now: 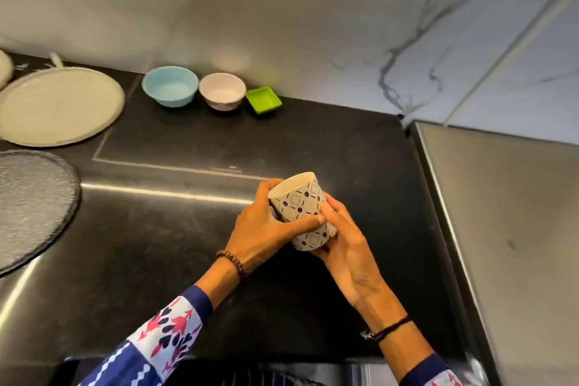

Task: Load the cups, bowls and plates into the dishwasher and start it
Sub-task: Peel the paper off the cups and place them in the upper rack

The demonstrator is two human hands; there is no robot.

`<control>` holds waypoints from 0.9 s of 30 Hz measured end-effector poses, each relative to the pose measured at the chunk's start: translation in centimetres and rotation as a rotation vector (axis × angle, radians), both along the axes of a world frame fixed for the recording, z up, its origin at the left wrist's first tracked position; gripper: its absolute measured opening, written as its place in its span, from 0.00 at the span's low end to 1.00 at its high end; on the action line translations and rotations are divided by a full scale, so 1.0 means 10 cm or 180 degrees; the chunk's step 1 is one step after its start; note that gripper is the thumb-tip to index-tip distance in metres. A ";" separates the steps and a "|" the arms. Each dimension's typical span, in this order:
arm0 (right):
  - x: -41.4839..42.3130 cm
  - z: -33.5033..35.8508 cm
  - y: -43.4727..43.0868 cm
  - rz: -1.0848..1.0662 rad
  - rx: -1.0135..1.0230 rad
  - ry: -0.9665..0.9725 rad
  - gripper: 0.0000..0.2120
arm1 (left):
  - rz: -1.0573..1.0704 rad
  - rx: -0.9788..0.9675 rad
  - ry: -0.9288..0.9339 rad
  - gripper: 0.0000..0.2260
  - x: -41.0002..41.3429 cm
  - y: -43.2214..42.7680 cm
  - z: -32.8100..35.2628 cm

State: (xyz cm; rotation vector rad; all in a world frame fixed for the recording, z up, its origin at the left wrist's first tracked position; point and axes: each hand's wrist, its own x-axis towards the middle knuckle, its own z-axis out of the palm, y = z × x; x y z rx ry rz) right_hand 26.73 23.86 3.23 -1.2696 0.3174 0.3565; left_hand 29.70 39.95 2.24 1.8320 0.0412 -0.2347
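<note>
On the black counter (188,244) a dark textured plate (31,207) and a beige plate (59,106) lie at the left. By the wall sit a blue bowl (170,86), a pale bowl (222,90) and a green square dish (263,99) — all three empty. Nearer, the left hand (263,229) and right hand (347,244) both clasp a patterned cup (297,200) — tilted, mouth turned away, well apart from the bowls.

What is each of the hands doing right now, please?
Left hand: closed round the patterned cup.
Right hand: holding the same cup near its base.
</note>
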 end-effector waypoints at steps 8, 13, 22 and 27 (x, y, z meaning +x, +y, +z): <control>-1.15 -0.11 -0.97 -0.0747 0.0337 0.0027 0.21 | -0.0765 -0.0303 0.0318 0.26 -0.85 -0.94 0.19; -2.10 -0.27 -1.68 -0.1072 0.0327 -0.0030 0.44 | -0.1187 -0.0433 0.0598 0.26 -1.60 -1.70 0.12; -3.73 -0.70 -2.87 -0.1692 0.0318 0.0229 0.36 | -0.1808 -0.0156 0.1072 0.27 -2.94 -3.07 -0.46; -4.31 -1.08 -3.35 -0.1970 0.0153 0.0559 0.30 | -0.2365 0.0189 0.1180 0.29 -3.34 -3.60 -0.86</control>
